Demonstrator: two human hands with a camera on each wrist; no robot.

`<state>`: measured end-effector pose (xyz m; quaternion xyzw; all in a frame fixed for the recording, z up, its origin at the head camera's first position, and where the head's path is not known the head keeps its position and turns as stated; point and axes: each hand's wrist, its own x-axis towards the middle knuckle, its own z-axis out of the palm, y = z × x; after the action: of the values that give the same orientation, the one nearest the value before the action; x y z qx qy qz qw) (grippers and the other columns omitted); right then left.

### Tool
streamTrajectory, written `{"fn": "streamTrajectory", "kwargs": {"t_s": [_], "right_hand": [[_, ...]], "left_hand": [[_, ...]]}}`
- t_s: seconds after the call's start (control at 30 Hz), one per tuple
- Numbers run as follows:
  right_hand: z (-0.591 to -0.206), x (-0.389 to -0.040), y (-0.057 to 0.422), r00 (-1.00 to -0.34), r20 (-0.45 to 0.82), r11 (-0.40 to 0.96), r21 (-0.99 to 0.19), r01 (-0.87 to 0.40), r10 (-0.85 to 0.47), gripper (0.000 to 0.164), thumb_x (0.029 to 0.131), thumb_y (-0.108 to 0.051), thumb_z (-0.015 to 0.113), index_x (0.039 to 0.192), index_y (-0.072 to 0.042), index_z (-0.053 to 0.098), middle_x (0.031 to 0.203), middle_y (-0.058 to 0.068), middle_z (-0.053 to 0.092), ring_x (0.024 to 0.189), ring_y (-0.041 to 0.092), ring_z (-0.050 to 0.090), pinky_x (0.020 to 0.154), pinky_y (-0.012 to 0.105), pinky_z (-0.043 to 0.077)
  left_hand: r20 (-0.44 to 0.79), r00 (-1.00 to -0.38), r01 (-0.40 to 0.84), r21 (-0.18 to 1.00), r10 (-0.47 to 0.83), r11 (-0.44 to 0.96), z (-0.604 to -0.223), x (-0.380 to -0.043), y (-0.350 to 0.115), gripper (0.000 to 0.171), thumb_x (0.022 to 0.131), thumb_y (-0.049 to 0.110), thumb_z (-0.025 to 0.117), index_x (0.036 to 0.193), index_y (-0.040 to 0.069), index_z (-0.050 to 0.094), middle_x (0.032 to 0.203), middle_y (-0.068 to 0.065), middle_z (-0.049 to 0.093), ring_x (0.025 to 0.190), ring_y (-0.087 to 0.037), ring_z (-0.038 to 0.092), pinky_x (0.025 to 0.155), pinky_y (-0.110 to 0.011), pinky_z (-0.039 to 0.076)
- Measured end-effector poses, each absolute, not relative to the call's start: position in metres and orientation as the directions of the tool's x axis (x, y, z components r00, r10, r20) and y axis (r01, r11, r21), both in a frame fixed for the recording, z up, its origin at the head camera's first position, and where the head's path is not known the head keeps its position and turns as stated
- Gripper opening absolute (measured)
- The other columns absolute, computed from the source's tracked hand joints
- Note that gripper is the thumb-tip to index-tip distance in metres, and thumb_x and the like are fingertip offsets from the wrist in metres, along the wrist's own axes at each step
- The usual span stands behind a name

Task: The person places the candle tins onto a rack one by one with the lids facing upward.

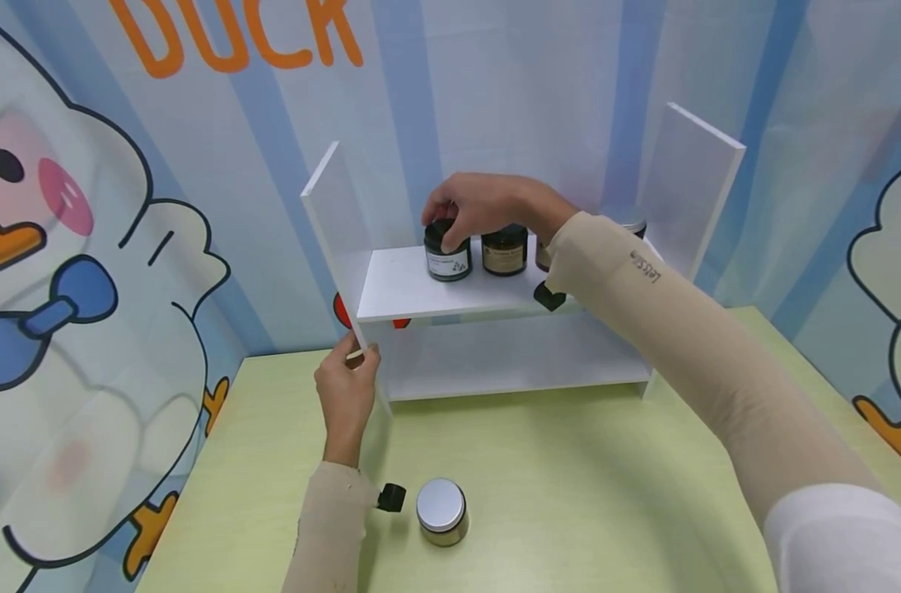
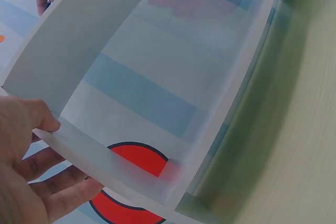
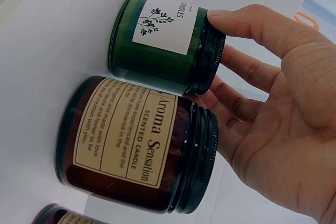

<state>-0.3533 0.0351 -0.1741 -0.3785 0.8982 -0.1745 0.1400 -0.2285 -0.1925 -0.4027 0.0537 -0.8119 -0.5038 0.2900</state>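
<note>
My right hand reaches over the upper board of a white shelf. Thumb and fingers hold the black lid of a green candle jar, which stands upright near the board's left end. Right beside that jar is a brown scented candle jar with a tan label and a black lid. At the shelf's left side panel, my left hand grips the edge, thumb on the inner face and fingers on the outer.
Further right on the upper board, more jars are partly covered by my right forearm; one silver lid shows. A silver-lidded jar stands on the light green table near my left wrist. Behind the shelf hangs a striped duck-print backdrop.
</note>
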Motion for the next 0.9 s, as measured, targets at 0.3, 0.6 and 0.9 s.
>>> {"fn": "streamTrajectory", "kwargs": {"t_s": [0.3, 0.6, 0.9], "right_hand": [[-0.1726, -0.3514, 0.0351, -0.675, -0.127, 0.656, -0.42, -0.627, -0.727, 0.048, 0.095, -0.018, 0.068, 0.141, -0.011, 0.057, 0.131, 0.007, 0.059, 0.118, 0.023, 0.053, 0.103, 0.04, 0.046], [-0.1732, -0.3512, 0.0368, -0.675, -0.129, 0.655, -0.424, -0.625, -0.727, 0.049, 0.095, -0.019, 0.068, 0.142, -0.012, 0.056, 0.133, 0.007, 0.058, 0.12, 0.022, 0.053, 0.104, 0.04, 0.046], [-0.1728, -0.3514, 0.0439, -0.675, -0.132, 0.651, -0.448, -0.613, -0.726, 0.05, 0.096, -0.018, 0.067, 0.144, -0.01, 0.055, 0.137, 0.01, 0.058, 0.125, 0.023, 0.053, 0.105, 0.041, 0.046]], "left_hand": [[0.412, -0.826, 0.199, 0.852, -0.386, 0.483, -0.4026, -0.2289, -0.1931, 0.036, 0.095, 0.02, 0.065, 0.129, 0.008, 0.07, 0.116, -0.013, 0.072, 0.102, -0.034, 0.072, 0.086, -0.05, 0.06], [0.409, -0.829, 0.198, 0.853, -0.382, 0.482, -0.4031, -0.2295, -0.1923, 0.037, 0.095, 0.019, 0.064, 0.129, 0.007, 0.07, 0.117, -0.015, 0.072, 0.102, -0.035, 0.072, 0.086, -0.052, 0.059], [0.413, -0.827, 0.205, 0.853, -0.381, 0.479, -0.4035, -0.2307, -0.1902, 0.036, 0.094, 0.019, 0.065, 0.128, 0.008, 0.071, 0.116, -0.013, 0.072, 0.101, -0.034, 0.072, 0.085, -0.05, 0.06]]}}
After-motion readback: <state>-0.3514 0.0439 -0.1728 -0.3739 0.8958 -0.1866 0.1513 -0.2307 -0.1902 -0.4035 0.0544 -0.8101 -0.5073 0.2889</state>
